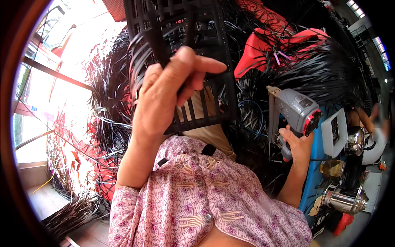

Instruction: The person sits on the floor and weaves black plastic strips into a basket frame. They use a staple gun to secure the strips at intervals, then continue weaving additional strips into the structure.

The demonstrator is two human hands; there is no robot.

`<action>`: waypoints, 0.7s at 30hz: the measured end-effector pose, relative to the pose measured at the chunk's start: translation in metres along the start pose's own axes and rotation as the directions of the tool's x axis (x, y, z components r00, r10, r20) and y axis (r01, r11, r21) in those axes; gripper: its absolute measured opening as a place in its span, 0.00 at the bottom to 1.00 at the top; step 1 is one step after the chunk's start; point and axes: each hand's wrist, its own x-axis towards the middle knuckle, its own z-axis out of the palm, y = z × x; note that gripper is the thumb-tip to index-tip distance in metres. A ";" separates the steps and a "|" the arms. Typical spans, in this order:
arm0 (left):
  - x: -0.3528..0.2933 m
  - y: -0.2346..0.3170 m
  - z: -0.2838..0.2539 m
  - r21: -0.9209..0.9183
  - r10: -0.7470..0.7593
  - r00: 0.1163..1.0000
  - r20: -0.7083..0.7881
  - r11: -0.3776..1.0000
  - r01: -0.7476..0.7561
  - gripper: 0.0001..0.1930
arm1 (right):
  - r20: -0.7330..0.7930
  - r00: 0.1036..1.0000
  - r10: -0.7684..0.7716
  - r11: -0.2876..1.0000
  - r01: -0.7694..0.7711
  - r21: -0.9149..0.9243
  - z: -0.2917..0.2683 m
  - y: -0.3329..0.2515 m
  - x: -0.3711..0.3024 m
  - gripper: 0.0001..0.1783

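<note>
My left hand point(164, 90) is raised in front of a black slatted basket-like frame point(228, 82). Its index finger points right, the thumb is up and the other fingers curl in. A dark strip meets the hand behind the thumb, but whether it is gripped is hidden. On the right, my right hand point(299, 144) is wrapped around the handle of a grey staple gun point(297, 106) with a red ring at its end. The gun's nose points up and left, apart from the frame. Loose black strips point(317, 68) spread behind the gun.
More black strips point(109, 86) hang at the left over red material. A red plastic piece point(251, 53) lies at the back right. Beside my right arm is a blue surface point(308, 189) with a white handled frame point(325, 138), a glass jar point(332, 168) and a metal pot point(339, 197).
</note>
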 end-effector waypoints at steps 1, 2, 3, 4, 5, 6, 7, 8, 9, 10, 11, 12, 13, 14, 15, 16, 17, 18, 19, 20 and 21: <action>0.002 -0.002 0.000 -0.062 -0.064 0.997 0.038 0.996 0.066 0.28 | -0.005 0.999 0.042 0.999 -0.042 -0.006 0.000 -0.005 -0.003 0.21; 0.004 -0.008 0.001 -0.142 -0.081 0.996 0.025 0.986 0.084 0.25 | -0.010 0.996 0.084 0.996 -0.084 -0.012 0.001 -0.008 -0.005 0.21; 0.005 -0.007 0.000 -0.172 -0.097 0.995 0.028 0.980 0.100 0.23 | 0.013 0.996 0.089 0.992 -0.088 -0.091 -0.002 -0.005 -0.003 0.20; 0.006 -0.006 0.000 -0.203 -0.119 0.992 0.032 0.971 0.123 0.22 | 0.015 0.994 0.105 0.990 -0.103 -0.099 -0.001 -0.006 -0.003 0.20; 0.006 -0.005 0.002 -0.219 -0.141 0.990 0.018 0.965 0.142 0.21 | 0.018 0.993 0.121 0.987 -0.118 -0.107 0.000 -0.008 -0.004 0.21; 0.007 -0.004 0.004 -0.235 -0.164 0.986 0.003 0.959 0.160 0.20 | 0.022 0.990 0.137 0.984 -0.133 -0.115 0.002 -0.008 -0.003 0.21; 0.007 -0.003 0.006 -0.254 -0.186 0.982 -0.005 0.951 0.179 0.19 | 0.033 0.992 0.125 0.984 -0.120 -0.131 0.000 -0.007 -0.004 0.21; 0.007 -0.005 0.005 -0.283 -0.194 0.981 0.016 0.940 0.190 0.18 | 0.044 0.993 0.114 0.983 -0.106 -0.148 -0.002 -0.005 -0.003 0.21; 0.007 -0.008 0.002 -0.311 -0.200 0.979 0.037 0.929 0.202 0.16 | 0.056 0.993 0.102 0.982 -0.092 -0.164 -0.004 -0.003 -0.003 0.21; 0.007 -0.012 0.001 -0.343 -0.207 0.977 0.058 0.915 0.214 0.15 | 0.062 0.995 0.084 0.984 -0.073 -0.164 -0.004 -0.002 -0.003 0.21; 0.007 -0.014 0.003 -0.350 -0.235 0.970 0.060 0.905 0.241 0.14 | 0.067 0.996 0.065 0.985 -0.053 -0.165 -0.005 -0.002 -0.002 0.22; 0.008 -0.015 0.005 -0.358 -0.262 0.963 0.062 0.895 0.267 0.13 | 0.072 0.996 0.047 0.986 -0.034 -0.164 -0.005 -0.001 -0.001 0.22; 0.008 -0.017 0.007 -0.364 -0.290 0.955 0.067 0.884 0.294 0.12 | 0.071 0.996 0.047 0.985 -0.034 -0.172 -0.005 0.000 -0.002 0.22; 0.009 -0.017 0.008 -0.360 -0.308 0.948 0.082 0.878 0.317 0.12 | 0.069 0.996 0.047 0.983 -0.034 -0.179 -0.006 0.000 -0.002 0.23; 0.009 -0.018 0.008 -0.356 -0.326 0.940 0.098 0.871 0.339 0.12 | 0.066 0.997 0.048 0.982 -0.035 -0.186 -0.007 0.001 -0.002 0.23; 0.009 -0.018 0.009 -0.350 -0.345 0.932 0.113 0.864 0.362 0.12 | 0.065 0.998 0.024 0.984 -0.012 -0.178 -0.007 0.002 -0.002 0.23; 0.007 -0.018 0.009 -0.344 -0.343 0.934 0.102 0.869 0.356 0.12 | 0.063 0.998 -0.001 0.985 0.012 -0.170 -0.007 0.002 -0.001 0.24; 0.007 -0.018 0.009 -0.317 -0.306 0.949 0.082 0.894 0.316 0.11 | 0.060 0.998 -0.025 0.986 0.034 -0.163 -0.007 0.002 0.000 0.24; 0.006 -0.019 0.009 -0.288 -0.271 0.961 0.064 0.916 0.277 0.09 | 0.058 0.998 0.003 0.985 0.007 -0.170 -0.006 0.000 -0.001 0.25; 0.005 -0.020 0.010 -0.259 -0.234 0.971 0.047 0.936 0.238 0.08 | 0.056 0.998 0.030 0.984 -0.020 -0.177 -0.005 -0.004 -0.001 0.26; 0.004 -0.015 0.013 -0.181 -0.217 0.976 0.009 0.960 0.215 0.06 | 0.055 0.997 0.058 0.982 -0.047 -0.184 -0.004 -0.005 -0.002 0.27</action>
